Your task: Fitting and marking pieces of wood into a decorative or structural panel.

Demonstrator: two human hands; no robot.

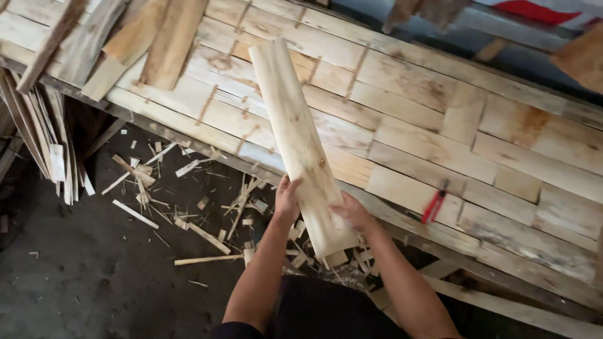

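Both hands hold a long pale wood strip (299, 143) at its near end: left hand (287, 201) gripping the left edge, right hand (352, 212) closed on the right edge. Strip is thin, slightly curved, w/ small knots, lying diagonally over the desk (440, 144) of patched veneer sheets. Red pliers (434, 204) lie nearby; offcuts litter the floor (94, 276).
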